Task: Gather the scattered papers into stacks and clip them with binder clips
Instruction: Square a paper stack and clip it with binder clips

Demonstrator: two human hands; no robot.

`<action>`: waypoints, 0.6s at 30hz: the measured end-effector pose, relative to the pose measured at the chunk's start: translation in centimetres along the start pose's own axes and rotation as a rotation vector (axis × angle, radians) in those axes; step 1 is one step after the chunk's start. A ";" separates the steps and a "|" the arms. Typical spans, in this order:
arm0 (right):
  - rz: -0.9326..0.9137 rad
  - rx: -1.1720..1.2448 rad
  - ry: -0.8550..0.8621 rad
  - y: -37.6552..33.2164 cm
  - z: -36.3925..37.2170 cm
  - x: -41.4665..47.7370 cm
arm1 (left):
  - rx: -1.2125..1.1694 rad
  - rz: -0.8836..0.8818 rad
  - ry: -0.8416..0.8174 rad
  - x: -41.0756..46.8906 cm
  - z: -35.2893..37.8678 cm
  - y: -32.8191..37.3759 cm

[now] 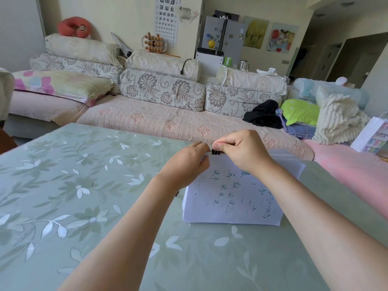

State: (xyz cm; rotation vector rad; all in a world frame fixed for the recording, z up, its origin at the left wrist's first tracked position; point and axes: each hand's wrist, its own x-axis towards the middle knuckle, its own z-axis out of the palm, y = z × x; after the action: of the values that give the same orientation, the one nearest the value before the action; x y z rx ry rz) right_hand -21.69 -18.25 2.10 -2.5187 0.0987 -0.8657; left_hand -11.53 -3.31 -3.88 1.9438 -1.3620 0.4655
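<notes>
Both forearms (130, 238) reach over stack (231, 202). The clip (215, 152) sits on its far edge, pinched by right hand (241, 152); left hand (186, 162) grips the paper just left of it.

Looks like a home living room: beyond the left hand (186, 162), a long sofa (147, 120) heaped with floral cushions (161, 89); farther back, an eye chart (167, 19), fridge (233, 38) and paintings (255, 32).
</notes>
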 end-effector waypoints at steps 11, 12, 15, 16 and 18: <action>-0.189 -0.117 0.068 -0.1 0.7 -0.2 | 0.013 0.011 0.040 -0.1 -0.1 0.3; -0.194 -0.124 0.075 -0.2 0.7 -0.2 | 0.017 0.015 0.043 -0.1 0.0 0.3; -0.167 -0.126 0.064 0.0 0.8 -0.2 | 0.036 0.012 0.051 -0.1 0.1 0.1; -0.150 -0.115 0.052 0.0 0.8 -0.1 | 0.041 0.012 0.053 -0.2 0.2 0.1; -0.111 -0.087 0.018 0.1 0.7 0.0 | 0.049 0.005 0.054 -0.3 0.3 0.1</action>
State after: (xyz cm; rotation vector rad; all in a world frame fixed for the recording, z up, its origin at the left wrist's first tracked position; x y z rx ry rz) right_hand -21.27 -18.01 1.56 -2.6185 0.0021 -0.9466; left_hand -11.77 -3.38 -4.20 1.9541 -1.3330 0.5542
